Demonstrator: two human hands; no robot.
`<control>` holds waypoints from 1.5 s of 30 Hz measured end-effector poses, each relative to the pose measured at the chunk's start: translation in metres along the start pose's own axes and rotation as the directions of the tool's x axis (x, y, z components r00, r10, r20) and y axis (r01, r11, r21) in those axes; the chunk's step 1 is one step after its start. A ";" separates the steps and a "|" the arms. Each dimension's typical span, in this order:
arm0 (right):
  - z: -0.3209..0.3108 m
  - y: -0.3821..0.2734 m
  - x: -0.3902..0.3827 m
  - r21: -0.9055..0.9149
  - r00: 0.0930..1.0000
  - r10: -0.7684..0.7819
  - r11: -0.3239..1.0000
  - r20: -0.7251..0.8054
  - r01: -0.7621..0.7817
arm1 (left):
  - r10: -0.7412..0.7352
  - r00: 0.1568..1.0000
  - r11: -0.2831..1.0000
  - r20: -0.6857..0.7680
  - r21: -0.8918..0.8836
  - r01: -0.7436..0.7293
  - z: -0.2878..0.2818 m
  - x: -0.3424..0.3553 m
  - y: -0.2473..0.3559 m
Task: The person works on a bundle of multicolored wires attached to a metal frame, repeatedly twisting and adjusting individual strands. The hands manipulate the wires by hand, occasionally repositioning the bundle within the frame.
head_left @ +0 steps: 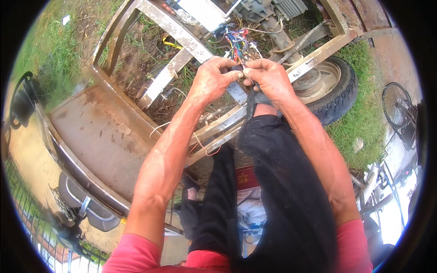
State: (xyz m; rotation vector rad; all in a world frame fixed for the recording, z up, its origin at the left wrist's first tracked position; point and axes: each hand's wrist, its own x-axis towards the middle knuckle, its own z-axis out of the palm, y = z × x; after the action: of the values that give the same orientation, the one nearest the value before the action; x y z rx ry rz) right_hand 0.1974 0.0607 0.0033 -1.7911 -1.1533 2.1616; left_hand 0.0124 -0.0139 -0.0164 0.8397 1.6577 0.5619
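Note:
Both my hands meet at the lower end of a bundle of coloured wires (pixel 237 42) inside a metal vehicle frame. A small black piece (pixel 236 68) is pinched between the thumb and fingers of my left hand (pixel 212 81). It may be a connector or tape; its kind is too small to tell. Right beside it, my right hand (pixel 272 81) is closed in a pinch, its fingertips almost touching the left ones. What those right fingers grip is mostly hidden, though a thin dark strip shows below them. My bent knee is just under the hands.
Chipped, pale frame bars (pixel 164 27) surround the wires. At upper right are a grey finned motor (pixel 268 8) and a tyred wheel (pixel 339 93). A rusty metal panel (pixel 100 123) lies at left. Loose thin wires hang near the lower bars. A bicycle wheel (pixel 395 105) stands far right.

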 end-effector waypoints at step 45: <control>0.026 0.026 -0.018 -0.642 0.898 -0.409 0.734 -0.162 0.219 | -0.075 0.992 0.987 0.101 -0.135 0.088 -0.022 -0.008 0.048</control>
State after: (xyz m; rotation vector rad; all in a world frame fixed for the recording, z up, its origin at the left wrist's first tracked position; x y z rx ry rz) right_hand 0.1898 0.0206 0.0025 -1.8401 -2.0589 1.3376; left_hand 0.0037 0.0112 0.0297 0.6834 1.5402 0.5649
